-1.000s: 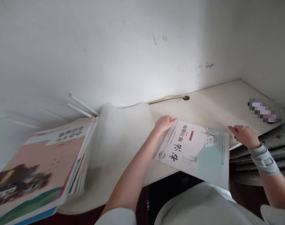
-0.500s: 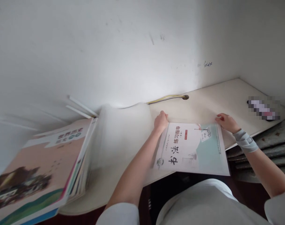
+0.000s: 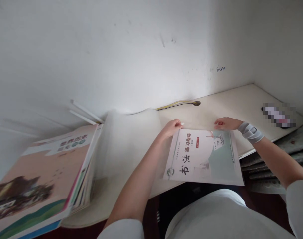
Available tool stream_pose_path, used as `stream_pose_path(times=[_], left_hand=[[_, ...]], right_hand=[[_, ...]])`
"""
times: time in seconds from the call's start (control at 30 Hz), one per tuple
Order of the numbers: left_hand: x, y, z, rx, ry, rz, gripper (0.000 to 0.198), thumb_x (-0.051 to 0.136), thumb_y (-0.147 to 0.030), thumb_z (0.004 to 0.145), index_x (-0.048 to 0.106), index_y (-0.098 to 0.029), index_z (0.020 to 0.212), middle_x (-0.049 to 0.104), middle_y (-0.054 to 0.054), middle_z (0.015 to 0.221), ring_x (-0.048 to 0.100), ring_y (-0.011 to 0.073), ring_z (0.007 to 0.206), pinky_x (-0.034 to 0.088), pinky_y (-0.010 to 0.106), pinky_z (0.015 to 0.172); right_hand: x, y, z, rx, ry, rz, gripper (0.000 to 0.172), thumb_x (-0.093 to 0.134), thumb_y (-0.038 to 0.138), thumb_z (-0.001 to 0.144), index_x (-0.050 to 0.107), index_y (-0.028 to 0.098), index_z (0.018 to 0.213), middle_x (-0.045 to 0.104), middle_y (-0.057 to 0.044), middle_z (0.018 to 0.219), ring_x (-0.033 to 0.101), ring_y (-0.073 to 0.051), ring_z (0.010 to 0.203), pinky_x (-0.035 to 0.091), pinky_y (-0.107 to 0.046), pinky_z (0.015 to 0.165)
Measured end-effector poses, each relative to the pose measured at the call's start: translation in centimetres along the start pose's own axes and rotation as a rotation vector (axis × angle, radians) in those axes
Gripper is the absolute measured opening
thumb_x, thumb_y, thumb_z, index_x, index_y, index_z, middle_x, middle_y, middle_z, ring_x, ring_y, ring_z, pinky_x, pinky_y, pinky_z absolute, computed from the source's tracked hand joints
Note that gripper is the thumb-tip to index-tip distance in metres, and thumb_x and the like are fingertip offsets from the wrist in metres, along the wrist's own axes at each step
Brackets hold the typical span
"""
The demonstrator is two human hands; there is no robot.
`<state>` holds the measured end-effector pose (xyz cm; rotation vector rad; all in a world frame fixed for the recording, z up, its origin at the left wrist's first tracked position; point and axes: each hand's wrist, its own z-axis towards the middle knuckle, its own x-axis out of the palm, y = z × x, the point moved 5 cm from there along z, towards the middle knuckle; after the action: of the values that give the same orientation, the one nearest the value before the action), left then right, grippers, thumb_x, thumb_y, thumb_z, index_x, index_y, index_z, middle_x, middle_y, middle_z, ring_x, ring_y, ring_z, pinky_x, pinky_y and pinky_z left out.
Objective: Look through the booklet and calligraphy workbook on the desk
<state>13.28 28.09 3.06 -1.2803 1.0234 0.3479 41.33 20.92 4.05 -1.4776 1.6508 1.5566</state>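
Observation:
A calligraphy exercise book with a white and pale green cover lies near the table's front edge, its lower part sticking out over it. At its upper left corner my left hand is closed in a pinch; a small white bit shows at the fingertips, too small to name. My right hand is over the book's upper edge, right of the middle, fingers curled in; whatever they hold is hidden. A grey wrist wrap goes round my right wrist.
On the left lies a stack of books, beside a clear plastic sheet. Yellow and black cables run along the wall into a table hole. A blurred-out phone-like object lies at right, above folded grey fabric.
My right hand has moved left along the book's upper edge, away from its right corner. My left hand has shifted slightly right, and a white bit now shows at its fingertips.

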Motion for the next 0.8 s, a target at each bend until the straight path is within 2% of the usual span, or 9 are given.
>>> stream_pose_path(times=[0.1, 0.2, 0.3, 0.4, 0.5, 0.6, 0.7, 0.8], left_hand=[[0.1, 0.0, 0.1, -0.005, -0.073, -0.006, 0.010, 0.049, -0.028, 0.075, 0.049, -0.020, 0.069, 0.059, -0.003, 0.068, 0.054, 0.0141, 0.067, 0.040, 0.025, 0.065], [-0.2, 0.6, 0.1, -0.063, -0.187, 0.003, 0.009, 0.044, -0.027, 0.080, 0.048, -0.021, 0.075, 0.061, -0.002, 0.073, 0.056, 0.0144, 0.070, 0.040, 0.026, 0.069], [-0.5, 1.2, -0.4, -0.150, -0.316, 0.045, 0.010, 0.039, -0.027, 0.084, 0.047, -0.022, 0.081, 0.061, 0.000, 0.078, 0.056, 0.0153, 0.073, 0.039, 0.026, 0.071], [-0.5, 1.5, -1.1, -0.216, -0.391, 0.101, 0.012, 0.038, -0.029, 0.086, 0.046, -0.022, 0.082, 0.061, 0.001, 0.081, 0.056, 0.0165, 0.076, 0.038, 0.026, 0.070], [0.0, 1.3, -1.7, -0.238, -0.396, 0.149, 0.010, 0.038, -0.027, 0.086, 0.047, -0.023, 0.083, 0.061, 0.001, 0.079, 0.056, 0.0171, 0.076, 0.037, 0.026, 0.069], [0.5, 0.8, -2.0, -0.223, -0.364, 0.194, 0.011, 0.037, -0.023, 0.086, 0.048, -0.023, 0.085, 0.061, 0.001, 0.076, 0.055, 0.0174, 0.072, 0.037, 0.027, 0.067], [1.1, 0.3, -2.3, -0.193, -0.334, 0.245, 0.014, 0.035, -0.021, 0.087, 0.050, -0.022, 0.086, 0.060, 0.002, 0.077, 0.055, 0.0180, 0.073, 0.037, 0.028, 0.067], [1.6, 0.0, -2.5, -0.193, -0.336, 0.306, 0.022, 0.029, -0.019, 0.089, 0.051, -0.021, 0.093, 0.061, 0.007, 0.089, 0.056, 0.0198, 0.080, 0.039, 0.030, 0.070]], right_hand=[[-0.3, 1.3, 1.4, -0.016, 0.054, -0.053, 0.048, 0.048, 0.055, 0.081, 0.060, 0.018, 0.108, 0.065, -0.010, 0.103, 0.060, -0.019, 0.085, 0.043, -0.027, 0.074], [-0.8, 1.5, 2.6, 0.002, 0.148, -0.114, 0.047, 0.051, 0.058, 0.077, 0.063, 0.016, 0.095, 0.066, -0.010, 0.095, 0.059, -0.020, 0.082, 0.042, -0.027, 0.068], [-1.5, 0.2, 3.0, 0.084, 0.219, -0.107, 0.051, 0.048, 0.064, 0.076, 0.062, 0.016, 0.083, 0.064, -0.009, 0.087, 0.058, -0.019, 0.076, 0.042, -0.028, 0.062], [-2.3, -1.9, 2.8, 0.223, 0.213, 0.003, 0.051, 0.050, 0.065, 0.074, 0.060, 0.017, 0.087, 0.062, -0.010, 0.090, 0.057, -0.018, 0.073, 0.042, -0.026, 0.057], [-2.7, -3.1, 2.4, 0.294, 0.141, 0.111, 0.049, 0.055, 0.061, 0.074, 0.059, 0.017, 0.096, 0.062, -0.009, 0.090, 0.056, -0.015, 0.068, 0.043, -0.025, 0.055], [-2.5, -2.8, 2.3, 0.202, -0.037, 0.147, 0.039, 0.051, 0.044, 0.082, 0.053, 0.017, 0.111, 0.063, -0.006, 0.085, 0.056, -0.013, 0.067, 0.043, -0.024, 0.059], [-1.6, -1.8, 2.3, 0.111, -0.245, -0.070, 0.030, 0.045, 0.027, 0.085, 0.053, 0.016, 0.112, 0.063, -0.006, 0.088, 0.057, -0.015, 0.073, 0.043, -0.025, 0.065], [-0.2, -1.1, 2.5, 0.107, -0.344, -0.234, 0.032, 0.037, 0.019, 0.086, 0.055, 0.016, 0.111, 0.058, -0.013, 0.107, 0.057, -0.019, 0.082, 0.042, -0.030, 0.070]])
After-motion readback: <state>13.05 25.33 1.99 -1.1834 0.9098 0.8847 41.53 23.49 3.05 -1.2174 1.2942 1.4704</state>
